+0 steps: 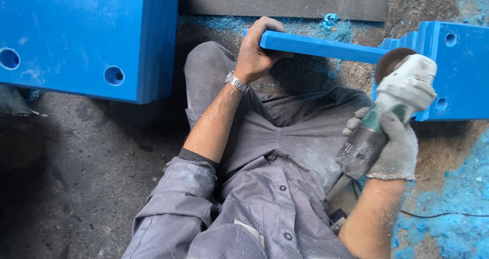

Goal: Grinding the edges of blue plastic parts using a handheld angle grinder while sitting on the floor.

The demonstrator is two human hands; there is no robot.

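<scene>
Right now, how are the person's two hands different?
The left hand is bare with a wristwatch below it; the right hand wears a dusty grey glove. The left hand grips the end of a blue plastic slab; the right hand holds an angle grinder. The left reaches farther forward than the right. Both are closed around something.

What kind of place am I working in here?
Likely a plastics fabrication workshop: stacked blue plastic slabs with drilled holes, blue shavings on the rough floor, and an angle grinder gripped in the gloved right hand.
</scene>
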